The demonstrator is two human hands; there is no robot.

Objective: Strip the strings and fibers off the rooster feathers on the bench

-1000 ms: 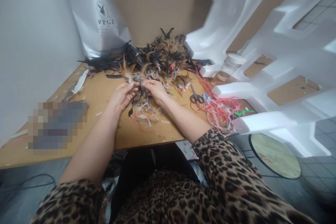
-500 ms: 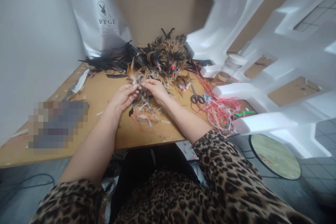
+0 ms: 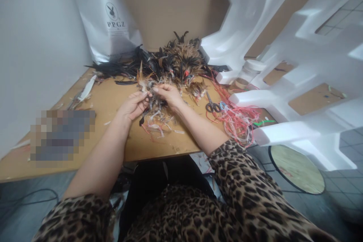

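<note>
Over the middle of the wooden table, my left hand point(image 3: 132, 106) is closed in a pinch at the base of a small orange-brown feather point(image 3: 142, 81). Just to its right, my right hand point(image 3: 169, 96) also pinches, its fingertips close to the left ones; whatever is between them is too small to make out. Beneath and between the hands lies a heap of fluffy feather scraps point(image 3: 156, 106) with white and pink ties point(image 3: 154, 125). Beyond the hands, bunches of black feathers point(image 3: 119, 69) and tan feathers point(image 3: 185, 55) are piled up.
Dark-handled scissors point(image 3: 212, 106) lie right of my hands, beside tangled pink and white strips point(image 3: 238, 119). A clear jar point(image 3: 251, 71) stands near white foam packaging point(image 3: 272, 100). A silvery bag point(image 3: 110, 41) is at the back left. A blurred-out object point(image 3: 64, 136) lies front left.
Both hands stay in nearly the same place. The fingers of my right hand have shifted slightly, and the orange-brown feather at my left hand looks narrower and more upright.
</note>
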